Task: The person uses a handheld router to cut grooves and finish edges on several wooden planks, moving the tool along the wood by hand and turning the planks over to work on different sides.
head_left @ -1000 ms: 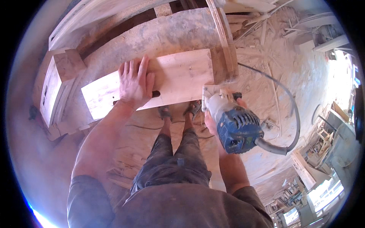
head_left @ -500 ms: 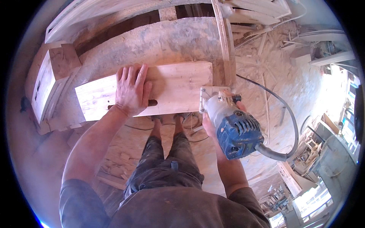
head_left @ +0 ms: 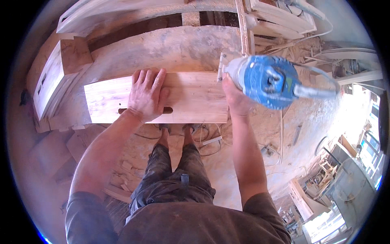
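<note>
A pale wooden panel (head_left: pixel 195 93) with a slanted left end lies on the dusty workbench (head_left: pixel 183 49). My left hand (head_left: pixel 147 95) rests on it, palm down with fingers stretched toward the far edge, and partly covers a dark slot. My right hand (head_left: pixel 236 95) grips a blue and silver corded trim router (head_left: pixel 268 79) at the panel's right end. The router is tilted with its square base plate facing left, against or just off the panel's far right corner. Its bit is hidden, and so are most of my right fingers.
Stacked slotted panels (head_left: pixel 53 81) stand at the left of the bench. A wooden strip (head_left: pixel 243 26) runs away behind the router, with more pale boards (head_left: pixel 280 20) beyond. Offcuts and cables litter the dusty floor around my feet. The router's cord (head_left: pixel 319 91) trails right.
My right hand has carried the router away from me along the panel's right end, from the near corner to the far one, turning its body to point right. My left hand stays on the panel.
</note>
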{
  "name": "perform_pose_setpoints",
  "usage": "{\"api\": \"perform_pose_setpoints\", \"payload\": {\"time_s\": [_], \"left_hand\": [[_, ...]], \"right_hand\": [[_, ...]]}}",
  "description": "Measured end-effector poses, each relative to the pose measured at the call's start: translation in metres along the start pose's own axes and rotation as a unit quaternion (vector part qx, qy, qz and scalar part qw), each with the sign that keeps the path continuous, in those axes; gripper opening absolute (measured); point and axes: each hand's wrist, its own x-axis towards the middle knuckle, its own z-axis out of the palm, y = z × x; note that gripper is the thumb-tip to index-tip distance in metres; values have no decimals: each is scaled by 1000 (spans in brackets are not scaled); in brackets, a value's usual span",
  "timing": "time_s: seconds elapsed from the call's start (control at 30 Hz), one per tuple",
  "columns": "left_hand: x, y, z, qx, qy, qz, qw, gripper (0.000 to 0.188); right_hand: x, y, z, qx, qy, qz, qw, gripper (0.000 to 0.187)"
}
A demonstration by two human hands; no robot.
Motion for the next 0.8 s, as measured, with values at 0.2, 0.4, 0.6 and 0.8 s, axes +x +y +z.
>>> {"api": "perform_pose_setpoints", "payload": {"time_s": [0.2,0.4,0.6,0.8], "left_hand": [[-2,2,-2,-8,-10,-40,999,57],[-9,-5,1,-43,63,-28,997,56],[-47,-47,6,24,178,-100,979,53],[-180,-171,-24,234,117,-477,839,53]], "right_hand": [[19,-4,-4,409,30,199,890,20],[5,2,-5,439,23,241,865,45],[1,4,4,420,54,262,867,66],[11,-11,1,403,47,271,873,66]]}}
